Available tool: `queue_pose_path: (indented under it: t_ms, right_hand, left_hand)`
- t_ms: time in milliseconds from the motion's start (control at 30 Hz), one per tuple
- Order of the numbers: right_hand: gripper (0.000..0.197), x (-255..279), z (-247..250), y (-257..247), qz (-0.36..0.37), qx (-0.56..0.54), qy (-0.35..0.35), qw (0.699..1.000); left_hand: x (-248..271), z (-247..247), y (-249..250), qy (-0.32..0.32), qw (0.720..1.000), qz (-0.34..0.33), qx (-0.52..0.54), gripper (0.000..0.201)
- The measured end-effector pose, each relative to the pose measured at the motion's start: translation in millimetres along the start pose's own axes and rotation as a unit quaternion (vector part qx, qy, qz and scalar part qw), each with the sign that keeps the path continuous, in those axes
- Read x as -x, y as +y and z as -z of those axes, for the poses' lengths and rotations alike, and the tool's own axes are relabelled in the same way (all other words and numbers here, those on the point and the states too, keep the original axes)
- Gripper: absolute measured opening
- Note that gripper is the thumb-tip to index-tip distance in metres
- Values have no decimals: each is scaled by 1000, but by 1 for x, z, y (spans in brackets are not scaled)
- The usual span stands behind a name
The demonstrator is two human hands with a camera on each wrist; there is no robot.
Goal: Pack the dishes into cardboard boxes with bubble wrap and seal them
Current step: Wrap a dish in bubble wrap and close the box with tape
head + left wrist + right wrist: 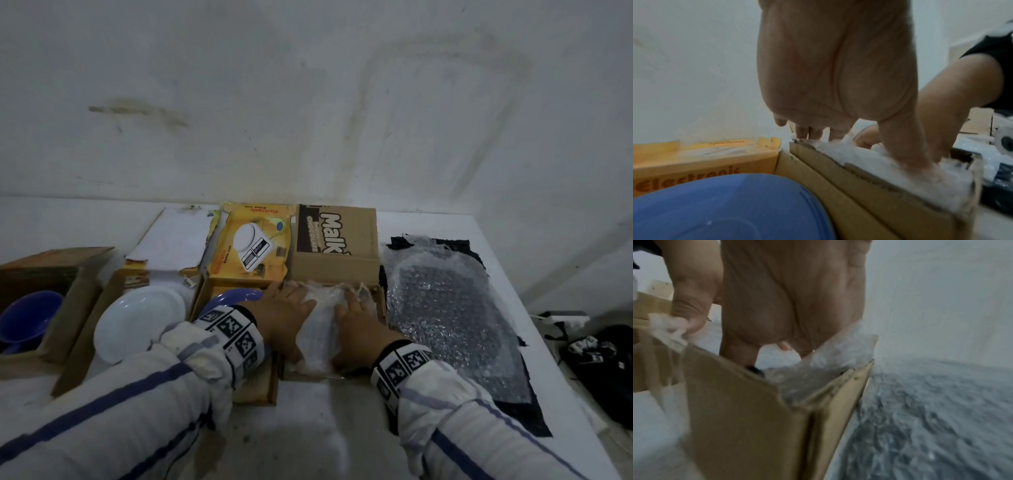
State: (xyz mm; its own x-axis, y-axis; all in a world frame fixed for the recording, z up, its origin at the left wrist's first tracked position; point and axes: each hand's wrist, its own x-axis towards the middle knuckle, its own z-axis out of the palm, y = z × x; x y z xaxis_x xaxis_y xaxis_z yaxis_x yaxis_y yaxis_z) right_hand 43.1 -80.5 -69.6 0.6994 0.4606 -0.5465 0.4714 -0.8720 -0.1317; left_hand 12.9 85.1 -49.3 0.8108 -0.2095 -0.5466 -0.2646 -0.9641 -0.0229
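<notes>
A bundle of bubble wrap (317,329) fills the open brown cardboard box (335,269) at the table's middle; what it wraps is hidden. My left hand (284,315) lies flat along the bundle's left side, and in the left wrist view its thumb (918,151) presses into the wrap (869,155) by the box wall (869,194). My right hand (359,325) presses the bundle's right side with fingers spread. In the right wrist view that hand (793,296) reaches down into the box (735,410). A blue plate (236,296) sits in the yellow box just left.
A bubble wrap sheet (452,318) lies on black plastic to the right. A white plate (140,322) rests in an open box on the left, and a blue bowl (27,318) in a box at far left. The wall stands close behind. Dark gear (599,356) lies past the table's right edge.
</notes>
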Motion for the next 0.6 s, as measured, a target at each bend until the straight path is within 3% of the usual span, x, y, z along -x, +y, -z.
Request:
queue_pose_path:
  t_ms: [67,133,200,267,400,600]
  right_hand:
    - [98,-3,3,0,-6,-1,-25,1000]
    - [80,0,16,-1,-4,40,-53,998]
    - [57,8,31,-1,1,77,-25,997]
    - [50,17,39,4,8,126,26,992]
    - [55,21,21,9,-6,209,24,978]
    - [67,9,-1,13,8,214,60,975]
  left_hand:
    - [0,-1,1,-3,1000,1,-18,115]
    - [-1,-3,5,6,999,2,-43,114]
    - [-3,-2,9,7,998,2,-60,115]
    - [-7,-2,12,5,998,6,-68,117]
    - [-12,-2,16,-2,997,9,-78,121]
    - [-10,-3,10,-2,1000,5,-21,119]
